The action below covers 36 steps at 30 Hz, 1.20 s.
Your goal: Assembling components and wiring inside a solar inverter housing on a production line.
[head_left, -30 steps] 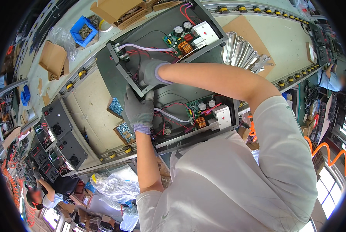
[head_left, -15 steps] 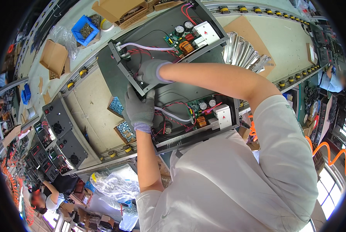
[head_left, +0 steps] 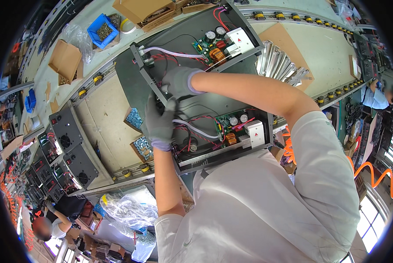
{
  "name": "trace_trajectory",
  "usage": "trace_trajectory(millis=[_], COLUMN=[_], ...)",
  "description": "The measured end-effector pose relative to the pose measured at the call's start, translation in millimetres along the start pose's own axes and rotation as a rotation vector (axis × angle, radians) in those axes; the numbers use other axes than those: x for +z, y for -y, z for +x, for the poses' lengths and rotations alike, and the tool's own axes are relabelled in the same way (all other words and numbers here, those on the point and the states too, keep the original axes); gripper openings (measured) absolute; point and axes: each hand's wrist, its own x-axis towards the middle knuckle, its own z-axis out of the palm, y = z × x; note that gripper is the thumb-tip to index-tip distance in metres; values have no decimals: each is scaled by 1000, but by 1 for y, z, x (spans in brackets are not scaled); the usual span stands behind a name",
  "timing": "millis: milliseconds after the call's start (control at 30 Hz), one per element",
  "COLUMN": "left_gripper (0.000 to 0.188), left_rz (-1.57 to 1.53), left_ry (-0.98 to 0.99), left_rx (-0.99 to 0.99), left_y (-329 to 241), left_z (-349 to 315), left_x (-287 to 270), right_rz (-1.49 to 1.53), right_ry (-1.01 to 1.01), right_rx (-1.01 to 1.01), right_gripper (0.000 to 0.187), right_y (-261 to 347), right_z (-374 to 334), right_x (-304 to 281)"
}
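Two open black metal chassis lie one beyond the other, with wires and circuit boards inside. My left hand [head_left: 159, 122], in a grey glove, grips the near-left end of the far chassis [head_left: 244, 21], its fingers and thumb around the panel's corner. My right hand [head_left: 179, 82], also gloved, reaches across inside that chassis, fingers curled against the inner side of the same panel. What its fingertips hold, if anything, is hidden. The near chassis [head_left: 196, 163] sits against my body, just right of my left wrist. Each chassis carries a white box-shaped part [head_left: 241, 41] beside a copper coil [head_left: 217, 55].
Small cartons of blue-tinted hardware [head_left: 142, 148] lie left of my hands. Beyond stand a blue bin of screws [head_left: 103, 31] and open cardboard boxes [head_left: 64, 59]. Metal strips [head_left: 275, 63] fan out at right. More chassis [head_left: 65, 131] stand left; co-workers are at both sides.
The whole view has shifted slightly, with the far chassis and bins appearing a little further right. Both hands stay at the same panel corner, with only small finger movement.
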Motion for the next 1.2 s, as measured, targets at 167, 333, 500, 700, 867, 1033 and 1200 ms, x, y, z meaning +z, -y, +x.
trace_trajectory(millis=[167,333,500,700,867,1033,1200], left_gripper=[39,31,49,49,36,21,17], left_rz=[-631,-142,406,577,534,484,262], left_ry=[-298,-378,36,119,197,75,-140], left_rx=[-302,-336,-191,-184,-302,-299,-298], left_y=[82,225,254,233,280,276,263], left_z=[25,37,67,96,102,94,76], left_x=[-29,-44,-41,-36,-47,-57,-60], right_rz=[-181,-199,-177,-158,-156,-182,-227], right_ry=[-121,-230,-240,-325,-381,-338,-322], right_rx=[42,-80,-55,-49,-158,-91,-64], right_gripper=[28,25,24,18,15,21,22], right_y=[9,4,1,-3,-1,-1,0], right_z=[-40,-29,-29,-33,-25,-26,-32], right_x=[-19,-7,-1,2,11,7,6])
